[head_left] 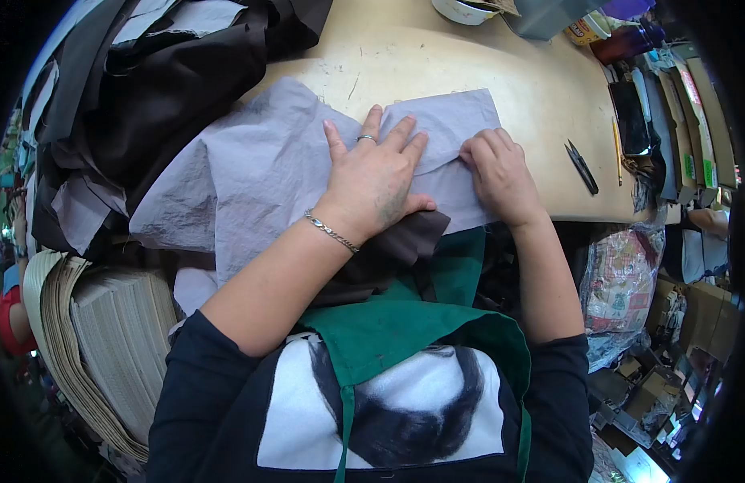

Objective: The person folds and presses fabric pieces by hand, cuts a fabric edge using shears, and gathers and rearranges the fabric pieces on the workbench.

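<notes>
A light grey-lilac fabric (pixel 260 169) lies spread and wrinkled over the table's front part. My left hand (pixel 378 169) rests on it with fingers spread flat, a ring and a bracelet on it. At the right end of the cloth, my right hand (pixel 497 171) has its fingers curled and pinched at a fold of the fabric. Under my left thumb a dark brown piece of fabric (pixel 401 248) shows and hangs over the table edge. What lies between the right fingertips is partly hidden.
Dark brown cloth (pixel 175 105) is piled at the left. Thread snips (pixel 582 167) and a pencil (pixel 618 151) lie on the table (pixel 372 48) at right. A white bowl (pixel 465 11) and a yellow tub (pixel 586 30) stand at the back. A wrapped bundle (pixel 622 278) sits lower right.
</notes>
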`<state>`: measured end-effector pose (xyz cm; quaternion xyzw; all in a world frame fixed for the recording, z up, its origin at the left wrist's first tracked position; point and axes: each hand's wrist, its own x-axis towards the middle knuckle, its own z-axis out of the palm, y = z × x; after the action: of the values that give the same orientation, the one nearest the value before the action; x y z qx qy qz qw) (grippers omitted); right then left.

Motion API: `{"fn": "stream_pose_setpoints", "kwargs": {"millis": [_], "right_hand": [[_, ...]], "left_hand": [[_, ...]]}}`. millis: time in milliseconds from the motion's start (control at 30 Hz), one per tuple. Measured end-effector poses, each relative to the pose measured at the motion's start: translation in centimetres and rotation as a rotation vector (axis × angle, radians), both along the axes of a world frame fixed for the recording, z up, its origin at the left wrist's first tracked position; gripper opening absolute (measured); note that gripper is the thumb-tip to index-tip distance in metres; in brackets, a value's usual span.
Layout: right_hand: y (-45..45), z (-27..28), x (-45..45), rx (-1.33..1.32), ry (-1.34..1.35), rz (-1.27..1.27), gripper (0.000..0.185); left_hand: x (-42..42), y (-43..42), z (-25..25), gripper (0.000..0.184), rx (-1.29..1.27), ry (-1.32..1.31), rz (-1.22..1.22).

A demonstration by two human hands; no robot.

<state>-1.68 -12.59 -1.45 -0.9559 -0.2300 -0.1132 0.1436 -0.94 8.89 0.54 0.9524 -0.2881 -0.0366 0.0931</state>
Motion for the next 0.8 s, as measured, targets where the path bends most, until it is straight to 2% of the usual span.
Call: {"fn": "stream_pose_setpoints", "kwargs": {"millis": [100,300,667,767,800], "right_hand": [[0.4,-0.1,0.1,0.019,0.041,-0.087,0.007],[0.1,0.9,-0.7,0.069,-0.026,0.037,0.014],[0.0,0.4,-1.7,-0.133,-0.156,0.136,0.025],[-0.2,0.3,-2.3,-0.162,-0.159,0.129,0.029],[-0.2,0.3,-2.4,-0.165,-0.156,0.125,0.03]], "left_hand": [[0.1,0.1,0.1,0.081,-0.007,0.009,0.005],[0.0,0.1,0.0,0.082,-0.011,0.027,0.008],[0.2,0.6,-0.1,0.082,-0.024,0.023,0.005],[-0.1,0.7,-0.4,0.08,-0.009,-0.083,0.005],[-0.3,0.6,-0.3,0.075,-0.015,-0.197,-0.054]]}}
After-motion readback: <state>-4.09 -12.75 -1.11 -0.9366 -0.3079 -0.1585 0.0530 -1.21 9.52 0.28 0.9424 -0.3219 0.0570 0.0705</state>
